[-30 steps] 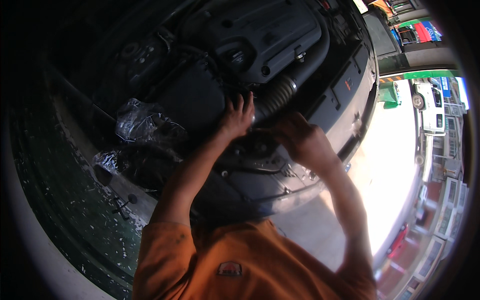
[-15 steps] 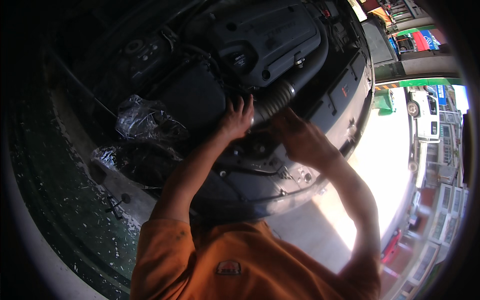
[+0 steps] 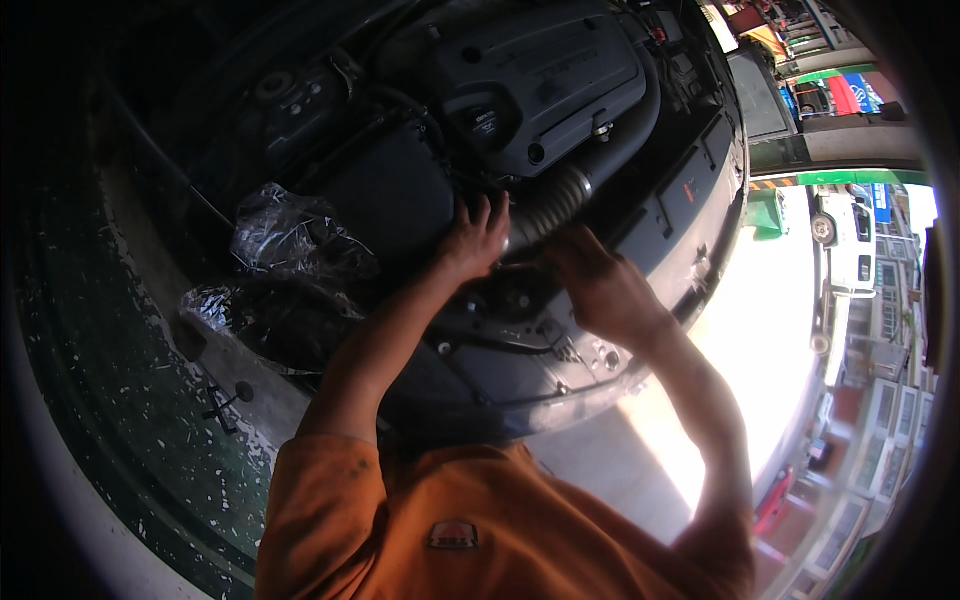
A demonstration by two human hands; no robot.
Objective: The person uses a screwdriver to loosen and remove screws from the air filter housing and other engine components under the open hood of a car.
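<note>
Dark green flooring with white flecks [image 3: 110, 410] is curving down the left of the frame, while daylight is glaring at the right. Compared with a second ago, my right hand [image 3: 610, 295] is sitting turned a little, while my left hand [image 3: 475, 240] is staying put, so the work, as I judge it, is still centring on one spot. That spot is lying mid-frame, at the lower end of a black, ribbed, round hose [image 3: 555, 205] that is slanting down from the upper right. My left fingers are stretching out, slightly spread, against that end, beside a flat black plastic box [image 3: 385, 195]; my thumb is hiding, so I can't tell whether they're gripping. My right fingers are curling close together just beside the hose, and shadow is concealing anything they may be holding. Below, the car's grey front panel [image 3: 500, 385] is catching light at lower centre. Crumpled clear plastic sheeting [image 3: 290, 235] is lying left of centre, a dark moulded engine cover [image 3: 545, 85] is filling the upper middle, and a white vehicle [image 3: 848, 250] is standing far right.
</note>
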